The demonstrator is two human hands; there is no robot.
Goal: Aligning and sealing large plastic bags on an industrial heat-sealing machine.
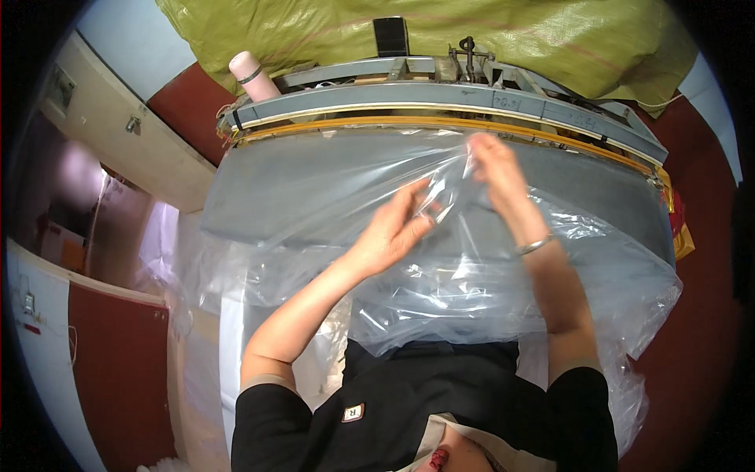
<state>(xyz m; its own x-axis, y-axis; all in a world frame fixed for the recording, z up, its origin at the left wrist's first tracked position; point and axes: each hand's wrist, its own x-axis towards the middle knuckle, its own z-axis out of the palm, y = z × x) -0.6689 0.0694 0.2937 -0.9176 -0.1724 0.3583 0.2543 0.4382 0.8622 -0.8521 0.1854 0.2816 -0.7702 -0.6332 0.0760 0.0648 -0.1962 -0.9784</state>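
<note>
1. My left grip (397, 228) pinches a fold of the clear plastic bag (472, 283) between thumb and fingertips, fingers pressed together on the film
2. My right grip (495, 169) is closed on the same bag a little higher up, fingers bunched around a gathered edge of the film; a thin silver bracelet (535, 245) sits on that wrist
3. The two grips are close together, just apart, with a taut pinch of film stretched between them
4. The bag lies crumpled across the middle of the grey bench (275, 197), spreading from under my hands toward the near edge and spilling over the right near corner, where it hangs down in loose folds
5. More clear film drapes over the bench's left near corner and down its side
6. Along the far edge of the bench runs a long grey metal bar with a yellow strip (440, 122) beneath it, bending with the lens
7. At the far left corner stands a pale pink cylinder (253, 77) with a dark band
8. Behind the bar, past the far edge, lies a big yellow-green woven sack (511, 39), and a small dark rectangular object (391, 35) stands upright against it
</note>
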